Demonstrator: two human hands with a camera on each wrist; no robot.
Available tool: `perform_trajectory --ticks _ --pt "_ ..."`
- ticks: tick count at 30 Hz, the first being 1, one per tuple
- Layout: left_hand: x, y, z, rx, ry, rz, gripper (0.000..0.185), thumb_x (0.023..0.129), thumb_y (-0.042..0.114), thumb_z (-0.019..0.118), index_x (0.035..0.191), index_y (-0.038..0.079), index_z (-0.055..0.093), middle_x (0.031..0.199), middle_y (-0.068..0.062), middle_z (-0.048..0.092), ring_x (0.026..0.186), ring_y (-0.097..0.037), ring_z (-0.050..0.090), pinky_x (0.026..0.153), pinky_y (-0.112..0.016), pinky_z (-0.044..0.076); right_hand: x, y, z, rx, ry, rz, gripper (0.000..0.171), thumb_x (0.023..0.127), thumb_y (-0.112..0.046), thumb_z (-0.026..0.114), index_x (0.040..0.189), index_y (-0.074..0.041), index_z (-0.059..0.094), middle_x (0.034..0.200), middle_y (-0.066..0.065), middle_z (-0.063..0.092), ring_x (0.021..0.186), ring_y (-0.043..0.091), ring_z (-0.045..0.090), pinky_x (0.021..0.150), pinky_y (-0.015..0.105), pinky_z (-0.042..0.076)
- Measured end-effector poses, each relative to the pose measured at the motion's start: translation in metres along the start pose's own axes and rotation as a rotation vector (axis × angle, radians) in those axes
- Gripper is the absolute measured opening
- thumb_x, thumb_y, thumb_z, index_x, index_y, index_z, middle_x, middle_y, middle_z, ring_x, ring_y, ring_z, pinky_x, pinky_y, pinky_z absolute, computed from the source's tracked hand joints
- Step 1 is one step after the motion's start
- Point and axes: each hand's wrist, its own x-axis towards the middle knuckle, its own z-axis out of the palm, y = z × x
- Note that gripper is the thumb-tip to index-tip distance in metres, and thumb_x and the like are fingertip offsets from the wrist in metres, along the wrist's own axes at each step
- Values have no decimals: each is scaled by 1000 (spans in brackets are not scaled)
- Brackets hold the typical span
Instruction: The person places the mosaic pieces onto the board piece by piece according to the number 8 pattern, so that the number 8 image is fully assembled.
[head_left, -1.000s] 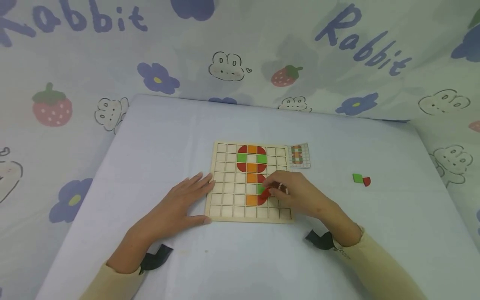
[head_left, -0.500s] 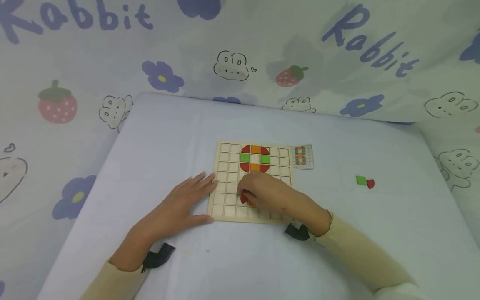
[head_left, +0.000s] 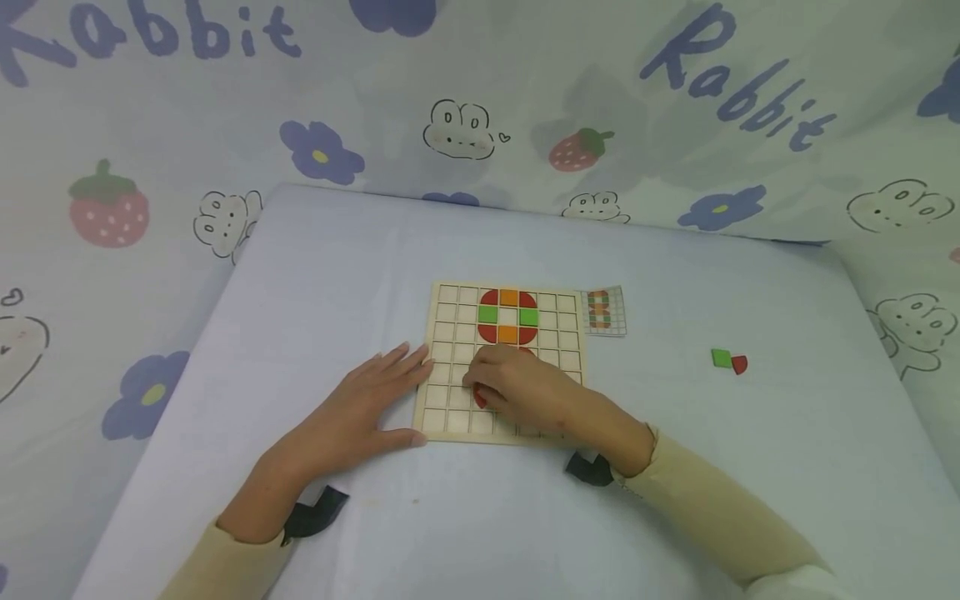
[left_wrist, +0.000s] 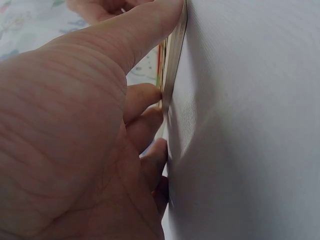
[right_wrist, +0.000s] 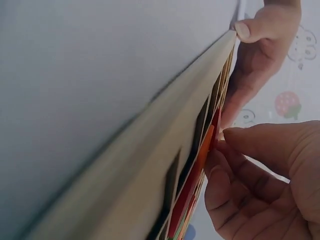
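Observation:
A wooden grid board lies on the white table. In its upper rows sits a ring of red quarter-round, orange square and green square tiles. My right hand is over the lower middle, thumb and fingertips pinching a red quarter-round tile at a cell left of the orange one. The right wrist view shows this red tile at the thumb tip, beside an orange tile. The right hand hides the tiles under it. My left hand lies spread, fingertips and thumb at the board's left edge.
A small pattern card lies against the board's upper right side. Farther right on the table are a loose green square tile and a red quarter-round tile. A printed cloth hangs behind the table.
My right hand has moved left across the board, carrying the red quarter-round tile from the right of the lower orange tile to its left. The left hand stays at the board's edge.

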Motion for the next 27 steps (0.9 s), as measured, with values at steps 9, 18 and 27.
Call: perform_trajectory --ticks 9,18,27 --pt "0 -1 0 -2 -2 5 92 90 45 82 164 15 36 172 2 23 160 -27 14 128 -55 13 -3 -5 4 -108 29 70 4 97 -20 75 100 -18 74 98 -9 57 92 8 52 80 23 51" --pt "-1 -1 -1 6 -5 -3 92 91 45 81 164 15 35 172 3 23 160 -26 13 128 -54 12 -5 -9 4 -130 44 116 5 96 -21 75 99 -18 73 93 -8 57 90 10 52 79 25 50" --pt "1 0 0 9 -8 -10 92 89 44 83 164 15 37 172 3 23 160 -27 13 128 -55 13 -5 -11 6 -165 55 108 4 93 -19 77 93 -16 74 87 -7 57 89 15 52 80 29 51"
